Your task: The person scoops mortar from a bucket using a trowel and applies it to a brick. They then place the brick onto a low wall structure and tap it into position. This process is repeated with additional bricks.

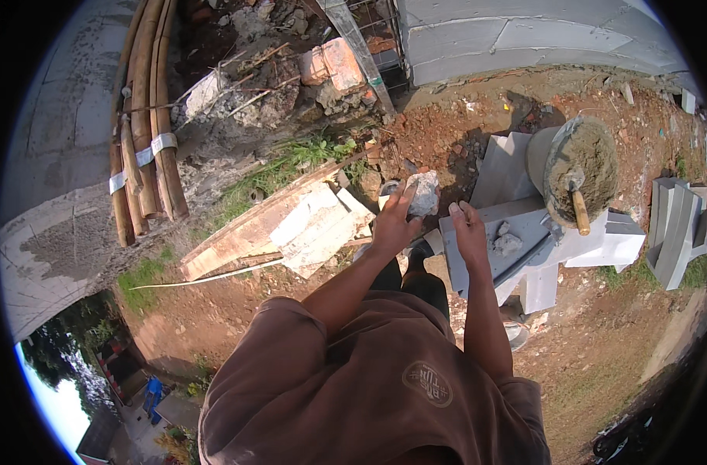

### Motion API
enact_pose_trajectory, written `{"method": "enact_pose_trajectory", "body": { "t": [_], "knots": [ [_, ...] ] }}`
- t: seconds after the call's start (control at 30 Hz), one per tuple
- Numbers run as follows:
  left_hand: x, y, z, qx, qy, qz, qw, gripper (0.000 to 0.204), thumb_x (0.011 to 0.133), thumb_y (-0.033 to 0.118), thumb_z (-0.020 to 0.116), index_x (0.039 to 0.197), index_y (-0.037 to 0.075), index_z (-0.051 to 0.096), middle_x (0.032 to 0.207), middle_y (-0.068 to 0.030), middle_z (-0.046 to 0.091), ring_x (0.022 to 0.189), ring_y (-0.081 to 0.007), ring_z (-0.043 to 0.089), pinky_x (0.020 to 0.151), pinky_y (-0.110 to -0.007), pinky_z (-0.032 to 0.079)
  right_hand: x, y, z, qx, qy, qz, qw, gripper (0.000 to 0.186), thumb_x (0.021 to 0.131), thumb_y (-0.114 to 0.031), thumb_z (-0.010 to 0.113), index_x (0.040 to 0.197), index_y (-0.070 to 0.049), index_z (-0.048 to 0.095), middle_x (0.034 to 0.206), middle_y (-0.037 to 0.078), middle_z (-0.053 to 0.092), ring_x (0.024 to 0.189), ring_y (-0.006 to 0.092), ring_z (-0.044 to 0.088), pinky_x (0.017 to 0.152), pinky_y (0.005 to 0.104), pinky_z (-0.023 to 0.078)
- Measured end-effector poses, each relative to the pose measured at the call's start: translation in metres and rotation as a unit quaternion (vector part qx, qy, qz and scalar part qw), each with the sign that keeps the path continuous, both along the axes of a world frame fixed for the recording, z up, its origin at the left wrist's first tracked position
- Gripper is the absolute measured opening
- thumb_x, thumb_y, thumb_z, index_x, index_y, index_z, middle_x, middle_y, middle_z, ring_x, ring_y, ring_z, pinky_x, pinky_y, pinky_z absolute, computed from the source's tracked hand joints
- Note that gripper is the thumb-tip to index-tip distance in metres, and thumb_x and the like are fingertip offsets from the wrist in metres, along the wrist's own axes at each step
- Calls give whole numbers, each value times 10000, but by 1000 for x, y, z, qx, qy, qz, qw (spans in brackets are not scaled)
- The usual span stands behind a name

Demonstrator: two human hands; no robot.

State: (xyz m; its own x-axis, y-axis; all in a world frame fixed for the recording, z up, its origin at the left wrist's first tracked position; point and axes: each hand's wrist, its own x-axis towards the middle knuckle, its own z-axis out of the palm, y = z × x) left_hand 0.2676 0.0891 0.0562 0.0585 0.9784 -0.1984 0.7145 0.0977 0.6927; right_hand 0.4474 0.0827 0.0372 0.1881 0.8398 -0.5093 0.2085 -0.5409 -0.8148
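My left hand (394,221) has its fingers and thumb on a rough whitish chunk of rubble (425,190). My right hand (468,226), fingers slightly bent and apart, is just right of the chunk, over grey blocks (501,174) and a flat grey board. Small pale lumps (507,242) lie on that board. A bucket of mortar (570,155) stands at the upper right, with a wooden-handled trowel (580,208) in it. My feet are partly hidden below my hands.
Broken planks with white slabs (311,229) lie left of me. Bundled bamboo poles (148,139) lie beside the concrete surface (51,201). Rubble (276,93), a leaning timber (357,54) and a grey block wall (516,39) are ahead. More blocks (671,229) are stacked at the right.
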Motion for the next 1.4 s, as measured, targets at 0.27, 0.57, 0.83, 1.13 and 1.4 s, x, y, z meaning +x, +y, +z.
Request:
{"method": "enact_pose_trajectory", "body": {
  "t": [0.27,0.57,0.83,1.13,1.4],
  "knots": [
    [-99,39,2,87,107,17,990,730,672,132,721,1332,137,411,1387,-137,359,1164,-341,467,871,-394,472,-139,102,18,-58,130,148,979,518,816,-362,591,1156,24,535,997,121,621,925,197,574,763,294,466],
    [-193,116,-35,-254,-434,333,797,758,879,637,336,1393,82,285,1390,-141,361,1252,-290,388,993,-486,326,-226,176,4,-27,199,145,969,517,782,-177,640,1225,43,489,1057,82,604,978,132,542,850,308,445],
    [-151,116,-26,-243,-731,312,556,749,833,703,315,1294,125,435,1244,-98,506,1136,-275,492,954,-486,384,-197,113,48,206,-69,315,924,690,724,-265,748,1315,-76,446,1415,172,302,1286,318,345,1019,399,335],
    [-106,85,-11,-242,-734,319,549,582,784,579,513,1108,99,564,1070,-82,596,983,-279,562,877,-425,436,84,-63,-16,-101,-433,-124,887,723,869,-482,500,1277,99,361,1211,340,397,1126,460,427,939,481,381],
    [-33,67,18,-227,-715,321,578,551,812,597,488,1064,114,574,1000,-63,605,914,-248,570,822,-396,452,137,-137,-105,-206,-301,-124,923,538,847,-330,525,1186,77,435,1069,285,573,1000,407,569,869,438,452]
  ]
}}
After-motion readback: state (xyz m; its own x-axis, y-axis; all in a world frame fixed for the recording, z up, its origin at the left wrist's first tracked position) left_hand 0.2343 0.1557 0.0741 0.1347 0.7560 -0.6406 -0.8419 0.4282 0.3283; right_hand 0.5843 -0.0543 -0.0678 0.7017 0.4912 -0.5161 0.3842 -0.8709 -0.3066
